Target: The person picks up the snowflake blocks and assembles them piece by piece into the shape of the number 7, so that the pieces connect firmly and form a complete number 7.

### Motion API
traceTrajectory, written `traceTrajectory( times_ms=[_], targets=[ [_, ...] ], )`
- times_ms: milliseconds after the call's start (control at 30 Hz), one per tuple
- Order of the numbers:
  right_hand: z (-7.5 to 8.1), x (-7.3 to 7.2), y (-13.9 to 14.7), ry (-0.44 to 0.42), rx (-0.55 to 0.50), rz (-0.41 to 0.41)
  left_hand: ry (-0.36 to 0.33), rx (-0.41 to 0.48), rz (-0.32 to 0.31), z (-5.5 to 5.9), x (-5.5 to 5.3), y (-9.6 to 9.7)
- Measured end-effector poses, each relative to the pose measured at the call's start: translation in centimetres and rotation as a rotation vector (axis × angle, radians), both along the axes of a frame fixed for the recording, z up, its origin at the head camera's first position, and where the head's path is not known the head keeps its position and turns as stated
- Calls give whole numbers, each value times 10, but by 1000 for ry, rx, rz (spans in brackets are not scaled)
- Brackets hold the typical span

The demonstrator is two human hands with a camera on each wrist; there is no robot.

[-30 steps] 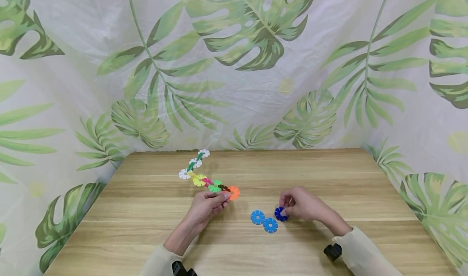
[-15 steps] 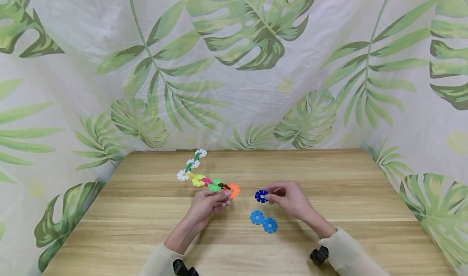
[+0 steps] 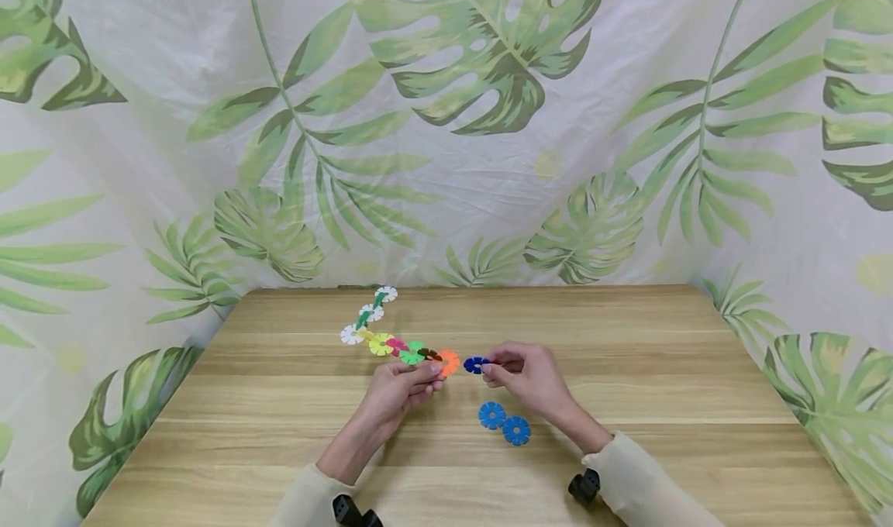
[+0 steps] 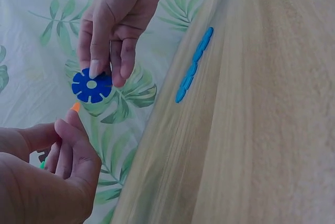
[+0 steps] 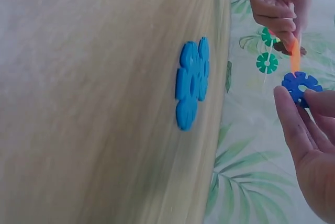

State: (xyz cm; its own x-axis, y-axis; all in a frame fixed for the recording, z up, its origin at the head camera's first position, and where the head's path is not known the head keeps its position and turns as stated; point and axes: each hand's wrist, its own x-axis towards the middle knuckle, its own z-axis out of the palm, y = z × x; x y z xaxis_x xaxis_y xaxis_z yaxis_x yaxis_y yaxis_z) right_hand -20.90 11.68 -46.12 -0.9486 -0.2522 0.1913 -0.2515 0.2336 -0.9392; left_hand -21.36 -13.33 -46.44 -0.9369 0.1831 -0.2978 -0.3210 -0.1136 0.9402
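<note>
My left hand (image 3: 396, 397) pinches the orange notched disc (image 3: 449, 363) at the near end of a linked chain. From there brown, green (image 3: 412, 353), pink, yellow (image 3: 380, 345), dark green and white discs (image 3: 371, 312) run away to the back left. My right hand (image 3: 528, 372) pinches a dark blue notched disc (image 3: 476, 365) between thumb and fingers, tilted, just right of the orange one. In the left wrist view the dark blue disc (image 4: 91, 85) hangs close to the orange tip (image 4: 76, 107). The right wrist view has the orange disc (image 5: 296, 56) edge-on above the blue one.
Two light blue notched discs (image 3: 492, 415) lie side by side on the wooden table (image 3: 279, 418), in front of and below my right hand. A leaf-patterned cloth (image 3: 481, 201) hangs behind the table and at its sides. Black wrist cameras (image 3: 584, 486) sit on both sleeves.
My right hand has lifted the dark blue disc from beside the light blue ones and carried it left and away to the orange disc, turning it flatter. My left hand has barely moved.
</note>
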Motion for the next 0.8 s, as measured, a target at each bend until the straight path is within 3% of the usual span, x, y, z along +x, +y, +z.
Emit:
traceTrajectory(
  times_ms=[533,800],
  targets=[
    [1,3,-9,101,114,-75,2,7,-6,1,0,-1],
    [1,3,-9,160,121,-56,-1,6,7,0,-2,0]
  ],
)
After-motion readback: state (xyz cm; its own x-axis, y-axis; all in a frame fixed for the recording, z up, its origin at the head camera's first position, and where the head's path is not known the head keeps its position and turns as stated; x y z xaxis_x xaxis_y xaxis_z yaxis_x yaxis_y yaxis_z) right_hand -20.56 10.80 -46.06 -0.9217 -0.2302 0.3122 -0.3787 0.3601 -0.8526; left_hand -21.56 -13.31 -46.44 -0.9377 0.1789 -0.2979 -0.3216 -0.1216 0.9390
